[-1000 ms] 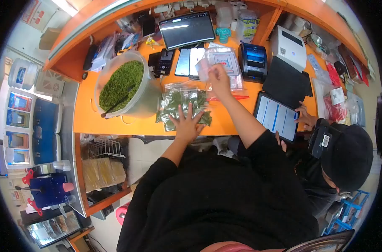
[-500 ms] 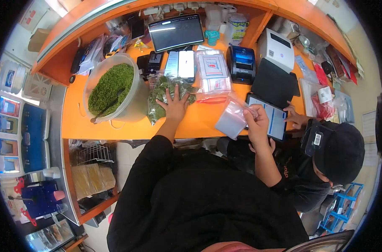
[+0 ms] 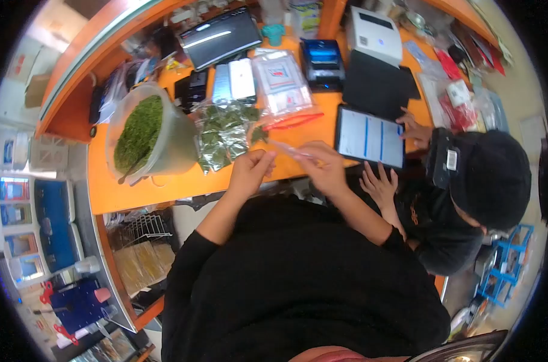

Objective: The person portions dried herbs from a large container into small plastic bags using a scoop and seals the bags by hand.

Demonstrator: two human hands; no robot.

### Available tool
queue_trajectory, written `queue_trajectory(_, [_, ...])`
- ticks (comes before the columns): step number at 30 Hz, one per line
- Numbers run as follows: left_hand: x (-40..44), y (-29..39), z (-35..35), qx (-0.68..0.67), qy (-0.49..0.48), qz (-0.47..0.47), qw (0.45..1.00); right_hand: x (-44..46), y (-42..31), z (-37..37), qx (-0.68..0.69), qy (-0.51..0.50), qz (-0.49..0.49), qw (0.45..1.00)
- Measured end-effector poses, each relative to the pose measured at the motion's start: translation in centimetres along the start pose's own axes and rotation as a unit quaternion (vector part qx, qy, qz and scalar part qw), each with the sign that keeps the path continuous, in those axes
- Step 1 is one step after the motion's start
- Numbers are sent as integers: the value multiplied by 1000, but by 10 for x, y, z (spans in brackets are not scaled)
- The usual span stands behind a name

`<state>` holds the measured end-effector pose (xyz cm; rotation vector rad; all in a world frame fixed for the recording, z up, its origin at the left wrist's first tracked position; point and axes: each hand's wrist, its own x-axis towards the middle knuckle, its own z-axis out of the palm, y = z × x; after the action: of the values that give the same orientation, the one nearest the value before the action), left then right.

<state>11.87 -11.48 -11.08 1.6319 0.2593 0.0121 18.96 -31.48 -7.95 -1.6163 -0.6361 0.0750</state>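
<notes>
My right hand point(image 3: 323, 167) pinches a small clear plastic bag point(image 3: 289, 149), seen nearly edge-on and blurred. Just left of it, my left hand point(image 3: 250, 171) is closed in a pinch near the bag's end; whether it grips the plastic is too blurred to tell. Beyond my left hand lies a clear bag of green leaves point(image 3: 217, 130), flat on the orange table point(image 3: 183, 192). To its left stands a translucent bucket point(image 3: 180, 142) of chopped green herb point(image 3: 140, 130), a dark handle sticking out of it.
A stack of printed zip bags point(image 3: 284, 84) lies behind my hands. Phones point(image 3: 242, 78), a tilted screen point(image 3: 221, 37) and a label printer point(image 3: 321, 66) sit farther back. At right, a co-worker's hands point(image 3: 379, 184) rest around a tablet point(image 3: 370, 137).
My left hand has left the bag of leaves and come toward my right hand. The small plastic bag has turned nearly edge-on. The co-worker's lower hand now shows by the tablet. The view has shifted.
</notes>
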Motion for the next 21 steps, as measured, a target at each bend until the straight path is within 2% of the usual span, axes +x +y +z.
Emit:
queue_trajectory(3, [-16, 30, 19, -134, -5, -125, 983, -10, 0, 14, -84, -78, -79, 990])
queue_trajectory(6, [-21, 20, 11, -118, -3, -154, 981, -16, 2, 21, -113, -101, -86, 985])
queue_trajectory(8, [-26, 22, 15, -146, 16, -187, 971, -17, -1, 17, -121, -104, -58, 985])
queue_trajectory(11, [-31, 17, 22, -163, 17, -179, 970, -20, 1, 14, -124, -104, -20, 987])
queue_trajectory(12, [-31, 9, 21, -139, 11, -149, 979, -22, 3, 13, -125, -103, -7, 987])
queue_trajectory(15, [-29, -11, 21, -55, -16, -76, 995, -22, -7, 9, -84, -151, 125, 977])
queue_trajectory(17, [-31, -12, 24, 14, -40, -48, 998, -30, 6, 10, -13, -146, 175, 974])
queue_trajectory(18, [-32, -7, 27, -13, -52, -67, 996, -34, 11, 10, 22, -143, 198, 969])
queue_trajectory(21, [-34, 5, 35, -60, -73, -105, 990, -38, 19, 5, 14, -142, 195, 970])
